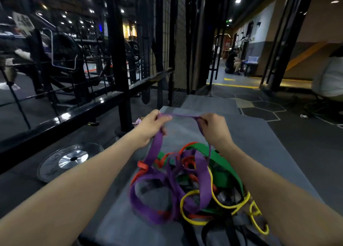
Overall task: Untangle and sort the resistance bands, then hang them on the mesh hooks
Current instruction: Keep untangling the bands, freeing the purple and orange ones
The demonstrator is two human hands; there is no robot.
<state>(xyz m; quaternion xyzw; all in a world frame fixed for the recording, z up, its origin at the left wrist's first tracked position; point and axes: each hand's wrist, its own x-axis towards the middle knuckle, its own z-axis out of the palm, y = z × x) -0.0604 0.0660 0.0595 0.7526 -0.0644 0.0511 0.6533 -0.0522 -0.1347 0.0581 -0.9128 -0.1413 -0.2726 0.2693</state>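
A tangled heap of resistance bands (187, 186) lies on a grey mat (259, 138): purple, green, red, yellow and black loops knotted together. My left hand (153, 128) and my right hand (213, 128) each grip one purple band (182, 115), which is stretched flat between them above the heap. Both ends of that band trail down into the tangle. A wide green band (219, 160) lies under my right forearm. The black wire mesh panel (179, 41) stands ahead past the mat; no hooks show on it.
A black steel rack frame (118, 63) and low rail run along the left. A silver weight plate (71, 160) lies flat on the floor beside the mat. Further off, a person sits at a small table (251, 64). Dark hexagon floor tiles lie to the right.
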